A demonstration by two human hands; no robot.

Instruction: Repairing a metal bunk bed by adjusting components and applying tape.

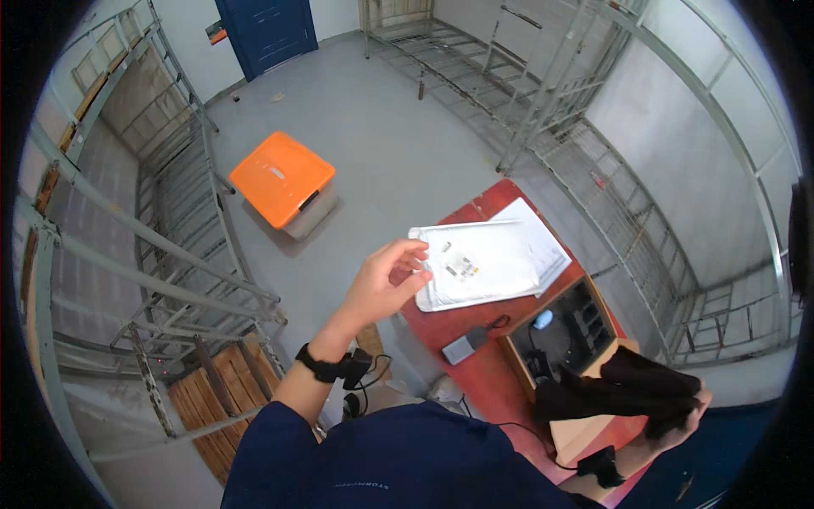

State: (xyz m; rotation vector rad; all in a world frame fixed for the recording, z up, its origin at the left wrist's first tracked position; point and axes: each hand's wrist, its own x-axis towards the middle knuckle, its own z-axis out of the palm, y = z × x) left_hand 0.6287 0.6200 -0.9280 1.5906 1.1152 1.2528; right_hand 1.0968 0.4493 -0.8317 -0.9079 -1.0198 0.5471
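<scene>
My left hand (pixel 386 276) is at the left edge of a white padded mailer (pixel 496 271) with a small label. Its thumb and forefinger are bent and apart, with the tips over the mailer's edge; I cannot tell whether they press on it. Over at the lower right, my right hand (pixel 685 424) grips one end of a black cloth (pixel 619 392), whose folds hide part of the palm. The cloth stretches leftward across the near side of an open wood-framed box (pixel 510 355). Inside that box are a light-blue rounded object (pixel 543 319) and dark compartments.
The red table (pixel 420 327) also carries white paper sheets (pixel 543 242) and a grey adapter-like block (pixel 465 346) with a cord. An orange-lidded storage bin (pixel 282 174) stands on the floor. Metal bunk frames (pixel 212 195) line both sides, and a blue door (pixel 270 34) is at the back.
</scene>
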